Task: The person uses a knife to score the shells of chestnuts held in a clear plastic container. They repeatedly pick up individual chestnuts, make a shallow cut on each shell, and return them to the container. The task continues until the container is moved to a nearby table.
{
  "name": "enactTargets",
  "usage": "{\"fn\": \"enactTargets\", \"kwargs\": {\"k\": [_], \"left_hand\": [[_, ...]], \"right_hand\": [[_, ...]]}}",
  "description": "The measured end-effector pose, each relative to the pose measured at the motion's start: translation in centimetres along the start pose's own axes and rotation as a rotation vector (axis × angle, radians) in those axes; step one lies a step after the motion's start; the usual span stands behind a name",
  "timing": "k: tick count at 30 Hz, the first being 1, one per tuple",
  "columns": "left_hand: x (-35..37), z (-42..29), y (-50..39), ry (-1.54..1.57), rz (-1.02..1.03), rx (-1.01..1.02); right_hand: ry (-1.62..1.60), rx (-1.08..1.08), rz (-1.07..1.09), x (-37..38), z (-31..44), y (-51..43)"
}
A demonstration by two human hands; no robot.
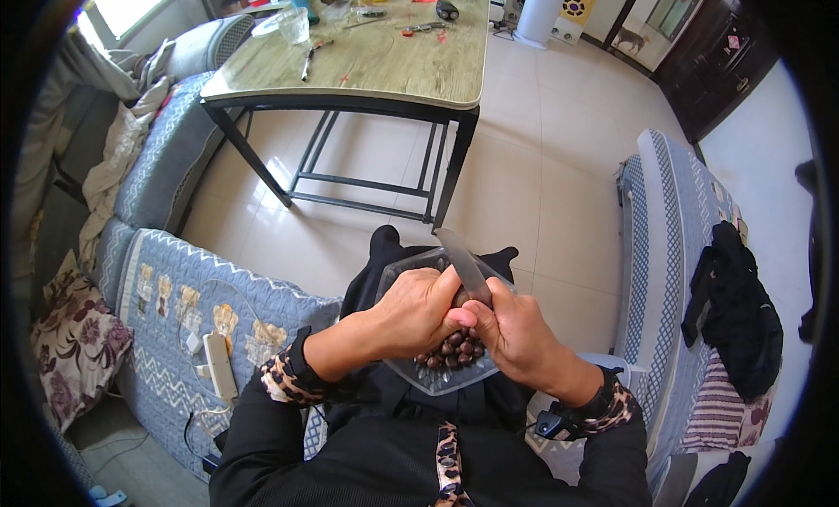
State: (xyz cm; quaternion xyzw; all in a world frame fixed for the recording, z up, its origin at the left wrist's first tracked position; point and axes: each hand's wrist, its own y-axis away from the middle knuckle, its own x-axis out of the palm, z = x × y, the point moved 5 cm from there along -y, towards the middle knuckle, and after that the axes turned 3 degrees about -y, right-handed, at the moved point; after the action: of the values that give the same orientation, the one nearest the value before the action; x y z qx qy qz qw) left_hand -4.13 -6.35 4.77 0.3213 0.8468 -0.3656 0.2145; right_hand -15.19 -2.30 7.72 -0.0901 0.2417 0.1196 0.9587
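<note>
Both hands meet above a clear plastic bowl (452, 386) resting on the person's lap. Several round brown nuts (459, 349) lie in the bowl. My right hand (518, 327) grips a knife, its broad grey blade (462, 261) pointing up and away to the left; the handle is hidden in the fist. My left hand (419, 307) holds a brown nut (462, 298) between its fingers, against the lower part of the blade. Both thumbs are close together beside the nut.
A wood-topped table (367, 68) with a plastic cup (293, 26), an electric shaver (447, 10) and a marker stands ahead. On the quilted sofa seat (262, 297) at the left lies a power strip (220, 366). Another sofa (682, 245) with dark clothing (741, 310) is at the right.
</note>
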Motion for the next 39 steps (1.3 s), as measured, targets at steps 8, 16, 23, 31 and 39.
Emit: {"fn": "enactTargets", "kwargs": {"k": [8, 16, 23, 31, 39], "left_hand": [[-0.2, 0.0, 0.4, -0.041, 0.049, 0.002], [-0.9, -0.5, -0.3, -0.175, -0.102, 0.047], [-0.2, -0.7, 0.1, 0.049, -0.141, -0.151], [0.4, -0.6, 0.4, 0.676, -0.068, -0.221], [1.0, 0.4, 0.9, 0.737, -0.069, -0.22]], "right_hand": [[0.032, 0.031, 0.113, -0.1, -0.2, -0.2], [-0.251, 0.186, 0.089, -0.1, -0.5, -0.6], [-0.068, -0.058, 0.058, -0.9, 0.1, -1.2], [-0.513, 0.12, -0.148, -1.3, -2.4, -0.4], [-0.426, 0.116, -0.199, -0.6, -4.7, 0.2]]}}
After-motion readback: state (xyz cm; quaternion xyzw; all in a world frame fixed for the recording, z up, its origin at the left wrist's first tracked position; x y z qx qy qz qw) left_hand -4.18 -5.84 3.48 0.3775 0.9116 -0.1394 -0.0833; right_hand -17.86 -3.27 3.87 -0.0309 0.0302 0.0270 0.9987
